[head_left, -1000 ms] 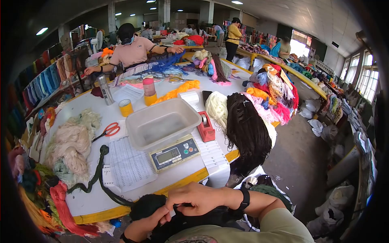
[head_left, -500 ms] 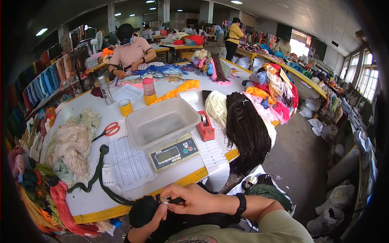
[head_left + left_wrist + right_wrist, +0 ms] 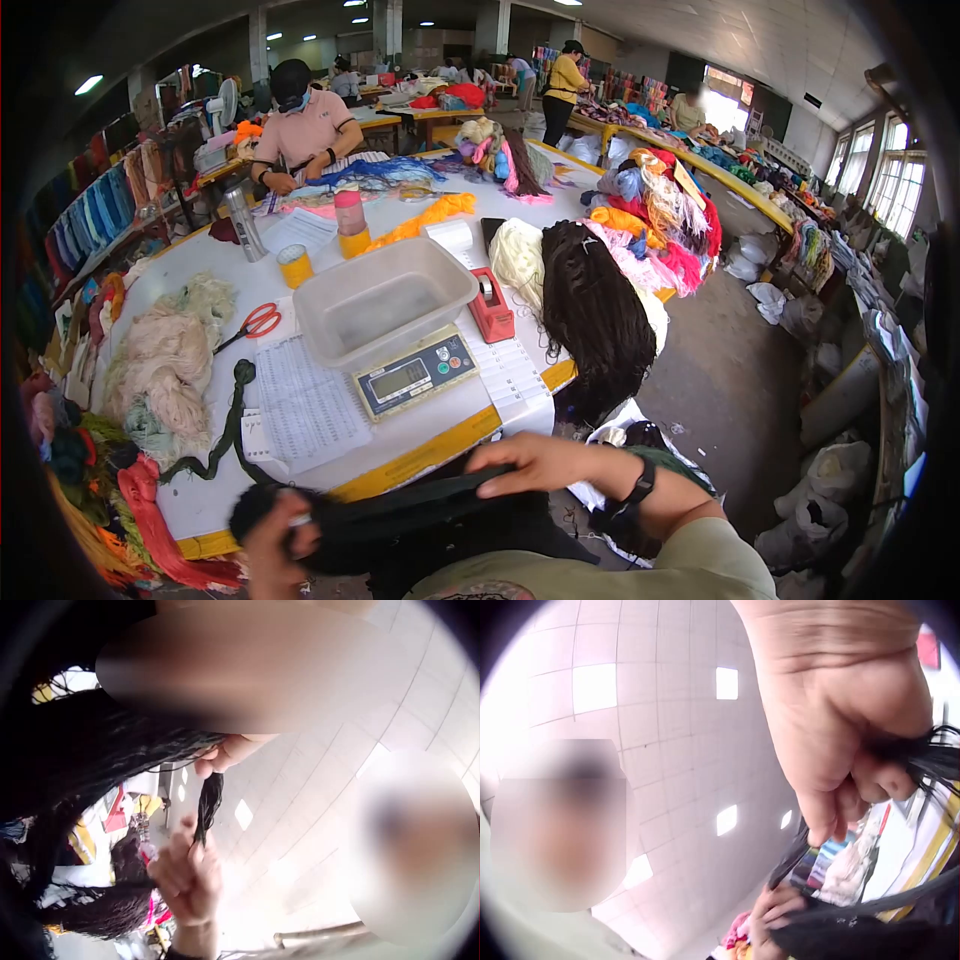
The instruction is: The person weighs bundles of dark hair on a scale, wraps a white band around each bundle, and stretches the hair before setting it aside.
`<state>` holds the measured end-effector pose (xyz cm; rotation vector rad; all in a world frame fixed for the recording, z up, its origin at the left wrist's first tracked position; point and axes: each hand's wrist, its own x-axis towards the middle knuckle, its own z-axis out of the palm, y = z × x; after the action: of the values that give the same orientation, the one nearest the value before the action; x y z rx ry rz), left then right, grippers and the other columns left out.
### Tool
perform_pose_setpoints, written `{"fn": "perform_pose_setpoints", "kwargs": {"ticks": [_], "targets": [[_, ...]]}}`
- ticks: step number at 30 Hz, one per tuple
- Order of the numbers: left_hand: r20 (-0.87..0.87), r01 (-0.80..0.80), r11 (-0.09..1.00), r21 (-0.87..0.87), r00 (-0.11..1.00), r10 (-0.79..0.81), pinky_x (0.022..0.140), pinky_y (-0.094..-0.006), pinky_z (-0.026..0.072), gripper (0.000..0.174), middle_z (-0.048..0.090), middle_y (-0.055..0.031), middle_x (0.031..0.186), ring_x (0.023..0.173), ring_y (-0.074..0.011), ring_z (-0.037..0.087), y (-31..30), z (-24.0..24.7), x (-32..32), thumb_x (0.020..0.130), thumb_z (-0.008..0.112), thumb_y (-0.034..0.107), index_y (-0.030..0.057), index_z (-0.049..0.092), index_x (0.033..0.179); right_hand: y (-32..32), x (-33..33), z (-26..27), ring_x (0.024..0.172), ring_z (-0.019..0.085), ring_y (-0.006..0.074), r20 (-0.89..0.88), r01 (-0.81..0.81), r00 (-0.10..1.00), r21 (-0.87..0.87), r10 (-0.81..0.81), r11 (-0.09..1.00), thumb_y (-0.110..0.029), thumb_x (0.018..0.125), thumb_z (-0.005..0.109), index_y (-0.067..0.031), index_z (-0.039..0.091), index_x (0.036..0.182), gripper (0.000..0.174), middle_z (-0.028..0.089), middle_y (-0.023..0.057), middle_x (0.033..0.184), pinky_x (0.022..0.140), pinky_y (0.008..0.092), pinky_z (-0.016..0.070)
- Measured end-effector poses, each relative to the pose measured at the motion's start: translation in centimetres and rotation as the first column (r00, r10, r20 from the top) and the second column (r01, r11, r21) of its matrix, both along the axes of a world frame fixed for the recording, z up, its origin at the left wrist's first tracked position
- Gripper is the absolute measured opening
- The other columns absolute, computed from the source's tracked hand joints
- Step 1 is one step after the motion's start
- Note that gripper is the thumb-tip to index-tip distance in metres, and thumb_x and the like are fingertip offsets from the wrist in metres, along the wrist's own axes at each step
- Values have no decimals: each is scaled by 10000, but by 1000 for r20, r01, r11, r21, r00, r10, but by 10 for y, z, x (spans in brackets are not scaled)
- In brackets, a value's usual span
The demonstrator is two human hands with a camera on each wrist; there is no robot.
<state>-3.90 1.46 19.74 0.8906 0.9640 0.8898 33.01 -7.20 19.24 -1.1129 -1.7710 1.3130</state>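
Observation:
A hank of black yarn (image 3: 400,510) is stretched between my two hands, just below the table's yellow front edge (image 3: 430,452). My left hand (image 3: 280,535) grips its bunched left end at the lower left. My right hand (image 3: 520,465), with a black watch on the wrist, grips the right end from above. In the right wrist view the right hand (image 3: 840,810) curls round black strands (image 3: 922,757), and the left hand (image 3: 780,911) holds the dark bundle lower down. The left wrist view shows the right hand (image 3: 187,874) pinching a thin black strand (image 3: 208,806).
On the white table stand a digital scale (image 3: 415,370) carrying a clear plastic tub (image 3: 385,300), a red tape dispenser (image 3: 490,310), red scissors (image 3: 258,320) and printed sheets (image 3: 300,405). Yarn piles lie at both sides. A person in a pink shirt (image 3: 300,130) works at the far end.
My hands have moved apart: the left went down and left, the right went right. The black yarn, bunched between them before, is now drawn out long.

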Motion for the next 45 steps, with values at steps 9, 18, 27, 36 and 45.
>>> {"fn": "perform_pose_setpoints", "kwargs": {"ticks": [9, 18, 27, 36, 45], "targets": [[-121, -40, 938, 344, 989, 87, 405, -211, 415, 429, 609, -73, 780, 555, -103, 555, 1, 6, -217, 927, 623, 455, 31, 599, 990, -62, 109, -8, 796, 529, 85, 325, 66, 942, -427, 85, 902, -276, 981, 622, 1, 656, 1001, 280, 611, -26, 817, 704, 283, 453], [-117, -34, 825, 564, 986, 120, 840, -300, 444, 730, 659, -190, 1211, 1106, -228, 612, -24, 62, -43, 885, 629, 547, -50, 540, 1294, 8, -31, 17, 866, 652, 240, 393, -97, 917, 385, -68, 918, -114, 826, 732, -76, 612, 1104, 305, 604, 102, 1067, 742, 377, 523], [-124, 228, 472, 852, 963, -240, 1074, -441, 381, 660, 451, -279, 1442, 1363, -360, 429, -12, 78, 26, 958, 529, 553, -43, 561, 1239, 49, -153, 69, 656, 507, 67, -232, 0, 972, 211, 50, 977, -98, 869, 736, -41, 610, 1000, 190, 581, 30, 1024, 617, 211, 428], [-15, 181, 829, 529, 979, -204, 1015, -337, 443, 387, 577, -157, 1324, 1199, -186, 550, -18, 61, 49, 910, 675, 109, -32, 574, 1256, 42, -124, 60, 561, 422, 29, -149, 193, 978, 383, -146, 903, -34, 877, 703, -27, 596, 901, 110, 567, -15, 939, 523, 221, 343], [84, 210, 891, 403, 961, -264, 929, -263, 441, 458, 653, -45, 1109, 1019, -113, 582, -19, 59, 53, 883, 631, 147, -11, 569, 1308, 39, -111, 65, 536, 394, 11, -597, -120, 800, -256, -59, 959, -152, 1001, 559, -77, 547, 959, 87, 516, -50, 736, 480, 193, 319]]}}
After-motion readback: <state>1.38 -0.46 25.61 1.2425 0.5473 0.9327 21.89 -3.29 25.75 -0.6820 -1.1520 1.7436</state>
